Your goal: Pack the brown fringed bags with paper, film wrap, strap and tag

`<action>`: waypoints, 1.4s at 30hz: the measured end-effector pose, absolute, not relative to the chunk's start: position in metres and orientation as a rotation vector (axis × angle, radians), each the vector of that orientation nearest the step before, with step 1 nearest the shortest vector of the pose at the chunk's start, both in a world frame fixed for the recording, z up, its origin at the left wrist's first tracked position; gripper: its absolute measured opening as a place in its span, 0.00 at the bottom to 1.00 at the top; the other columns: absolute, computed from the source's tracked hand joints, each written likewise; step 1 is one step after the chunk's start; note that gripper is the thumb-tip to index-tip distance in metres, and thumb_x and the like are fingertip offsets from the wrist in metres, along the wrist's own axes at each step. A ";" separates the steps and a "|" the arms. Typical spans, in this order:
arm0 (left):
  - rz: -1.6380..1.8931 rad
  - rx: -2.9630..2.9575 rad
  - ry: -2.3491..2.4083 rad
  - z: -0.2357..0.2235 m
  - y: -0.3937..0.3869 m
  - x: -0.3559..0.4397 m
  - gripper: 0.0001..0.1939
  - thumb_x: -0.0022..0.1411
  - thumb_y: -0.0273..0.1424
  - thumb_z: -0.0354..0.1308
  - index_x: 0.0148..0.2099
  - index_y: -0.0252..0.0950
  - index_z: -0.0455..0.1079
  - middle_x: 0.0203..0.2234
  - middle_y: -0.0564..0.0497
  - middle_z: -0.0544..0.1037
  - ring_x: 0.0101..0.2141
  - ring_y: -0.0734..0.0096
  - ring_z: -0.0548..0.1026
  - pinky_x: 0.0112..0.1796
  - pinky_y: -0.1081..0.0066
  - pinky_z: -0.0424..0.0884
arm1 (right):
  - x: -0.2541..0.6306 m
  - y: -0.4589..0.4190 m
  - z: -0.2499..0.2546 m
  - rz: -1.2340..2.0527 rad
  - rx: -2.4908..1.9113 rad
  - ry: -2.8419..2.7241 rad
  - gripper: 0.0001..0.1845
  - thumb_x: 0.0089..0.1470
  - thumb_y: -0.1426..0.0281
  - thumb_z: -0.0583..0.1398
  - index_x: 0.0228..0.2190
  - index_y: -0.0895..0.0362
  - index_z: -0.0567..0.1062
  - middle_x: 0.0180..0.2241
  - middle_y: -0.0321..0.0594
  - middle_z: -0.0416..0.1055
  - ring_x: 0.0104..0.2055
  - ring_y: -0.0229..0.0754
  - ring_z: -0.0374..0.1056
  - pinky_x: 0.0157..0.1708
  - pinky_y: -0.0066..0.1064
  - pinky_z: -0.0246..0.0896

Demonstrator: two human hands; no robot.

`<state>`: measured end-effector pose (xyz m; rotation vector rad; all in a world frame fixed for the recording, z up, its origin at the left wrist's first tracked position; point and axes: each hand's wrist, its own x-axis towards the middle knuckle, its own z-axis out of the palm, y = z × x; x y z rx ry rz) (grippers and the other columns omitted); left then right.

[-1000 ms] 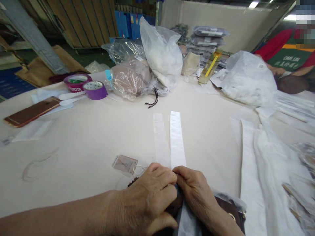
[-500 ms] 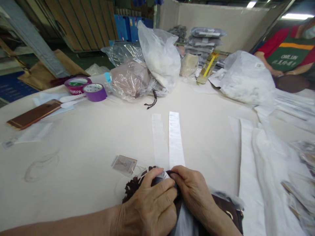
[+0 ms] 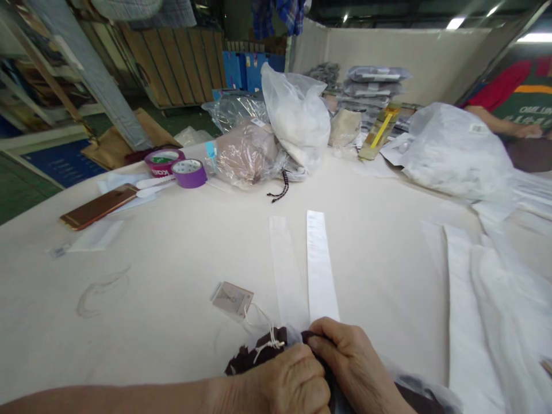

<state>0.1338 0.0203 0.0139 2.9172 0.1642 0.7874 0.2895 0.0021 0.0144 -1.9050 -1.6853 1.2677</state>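
Observation:
A dark brown cloth item with a ruffled edge lies at the near edge of the table, mostly hidden under my hands. My left hand is closed in a fist over its middle. Thumb and fingers of my right hand pinch a dark fold just beside the left one. A cardboard hang tag on a white string lies on the table to the left, tied to the cloth. Two flat strips, a white strip and a thinner translucent strip, run away from my hands.
Long white sheets lie to the right. Farther back are a purple tape roll, a phone, a bagged brown item, a white plastic bag and a big white bundle. A co-worker is at the far right.
The view has swung, so table things sit farther right and lower. My left fingers, stretched over the cloth before, are now curled into a fist. My right hand keeps its pinch.

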 end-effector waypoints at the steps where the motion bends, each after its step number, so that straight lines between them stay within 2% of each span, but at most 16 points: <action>1: 0.796 2.916 0.170 0.011 0.020 0.134 0.15 0.60 0.18 0.45 0.22 0.34 0.61 0.20 0.52 0.66 0.24 0.72 0.64 0.32 0.70 0.69 | 0.289 0.001 0.014 1.251 -1.923 -1.707 0.13 0.51 0.65 0.50 0.22 0.54 0.69 0.22 0.35 0.69 0.27 0.39 0.63 0.28 0.26 0.54; 4: 0.847 2.930 0.177 0.008 0.019 0.133 0.15 0.60 0.18 0.44 0.25 0.33 0.65 0.23 0.52 0.67 0.27 0.71 0.66 0.38 0.70 0.69 | 0.289 -0.003 0.011 1.170 -1.957 -1.740 0.16 0.53 0.61 0.48 0.21 0.54 0.68 0.21 0.35 0.68 0.26 0.39 0.63 0.26 0.26 0.54; 6: 0.954 2.926 0.278 0.011 0.019 0.131 0.13 0.61 0.19 0.44 0.30 0.33 0.67 0.30 0.51 0.71 0.35 0.71 0.68 0.45 0.68 0.67 | 0.290 -0.005 0.009 1.158 -1.922 -1.711 0.17 0.54 0.60 0.48 0.22 0.53 0.69 0.22 0.35 0.68 0.26 0.39 0.64 0.27 0.26 0.55; 8: 1.088 2.871 0.595 0.013 0.018 0.128 0.09 0.61 0.22 0.47 0.34 0.34 0.67 0.40 0.49 0.70 0.44 0.67 0.67 0.49 0.62 0.64 | 0.293 -0.007 0.009 1.176 -1.879 -1.658 0.17 0.55 0.59 0.48 0.25 0.53 0.70 0.23 0.35 0.70 0.27 0.39 0.65 0.28 0.26 0.57; 10: 1.075 2.792 0.918 0.012 0.016 0.124 0.06 0.61 0.29 0.50 0.32 0.34 0.66 0.45 0.43 0.67 0.47 0.59 0.65 0.47 0.55 0.64 | 0.295 -0.008 0.010 1.178 -1.888 -1.607 0.17 0.55 0.58 0.48 0.27 0.53 0.71 0.24 0.36 0.70 0.28 0.40 0.66 0.28 0.26 0.58; 14: 1.124 2.711 0.947 -0.002 0.014 0.121 0.17 0.59 0.42 0.51 0.27 0.33 0.63 0.44 0.35 0.65 0.45 0.52 0.66 0.39 0.53 0.68 | 0.295 -0.009 0.011 1.131 -1.925 -1.586 0.17 0.55 0.58 0.49 0.27 0.53 0.72 0.24 0.36 0.71 0.29 0.40 0.66 0.28 0.26 0.58; 20: 1.330 2.755 0.716 -0.016 0.017 0.121 0.19 0.63 0.38 0.47 0.24 0.32 0.61 0.42 0.35 0.67 0.47 0.52 0.65 0.42 0.57 0.69 | 0.292 -0.006 0.012 1.092 -1.985 -1.659 0.15 0.55 0.62 0.49 0.26 0.53 0.71 0.25 0.36 0.72 0.28 0.40 0.66 0.27 0.26 0.57; 23: 1.208 2.809 0.633 -0.009 0.018 0.115 0.17 0.62 0.38 0.49 0.26 0.31 0.63 0.39 0.37 0.70 0.47 0.54 0.66 0.44 0.59 0.69 | 0.293 0.001 0.015 1.149 -1.987 -1.712 0.13 0.54 0.65 0.50 0.25 0.54 0.71 0.25 0.36 0.72 0.28 0.39 0.66 0.27 0.26 0.57; 26: 1.056 2.823 0.622 -0.006 0.015 0.111 0.13 0.61 0.34 0.53 0.27 0.31 0.64 0.40 0.39 0.71 0.47 0.56 0.66 0.46 0.61 0.69 | 0.295 0.009 0.020 1.260 -1.843 -1.820 0.09 0.51 0.71 0.52 0.29 0.54 0.73 0.26 0.34 0.73 0.30 0.38 0.67 0.30 0.25 0.57; 31: 1.449 2.720 0.619 -0.025 0.012 0.114 0.08 0.60 0.30 0.53 0.28 0.34 0.64 0.41 0.41 0.70 0.47 0.59 0.66 0.43 0.62 0.71 | 0.299 0.018 0.025 1.308 -1.430 -2.014 0.15 0.50 0.77 0.53 0.34 0.51 0.76 0.31 0.33 0.72 0.34 0.34 0.66 0.35 0.22 0.57; 36: 1.398 2.699 0.652 -0.027 0.013 0.110 0.08 0.59 0.31 0.54 0.29 0.34 0.64 0.44 0.41 0.69 0.48 0.59 0.65 0.45 0.64 0.70 | 0.297 0.021 0.023 1.426 -1.350 -1.880 0.10 0.53 0.71 0.54 0.30 0.55 0.77 0.27 0.33 0.71 0.31 0.32 0.65 0.31 0.20 0.57; 39: 1.362 2.716 0.620 -0.023 0.015 0.108 0.09 0.60 0.31 0.53 0.28 0.33 0.64 0.44 0.40 0.69 0.50 0.59 0.64 0.46 0.64 0.70 | 0.294 0.024 0.020 1.477 -1.487 -1.818 0.13 0.54 0.67 0.54 0.24 0.58 0.74 0.20 0.30 0.65 0.24 0.31 0.60 0.24 0.19 0.53; 42: 1.337 2.729 0.515 -0.021 0.016 0.109 0.08 0.60 0.29 0.53 0.29 0.33 0.65 0.42 0.41 0.70 0.49 0.61 0.65 0.46 0.67 0.70 | 0.289 0.030 0.016 1.510 -1.587 -1.867 0.14 0.53 0.67 0.54 0.21 0.58 0.72 0.18 0.30 0.62 0.22 0.31 0.55 0.20 0.20 0.49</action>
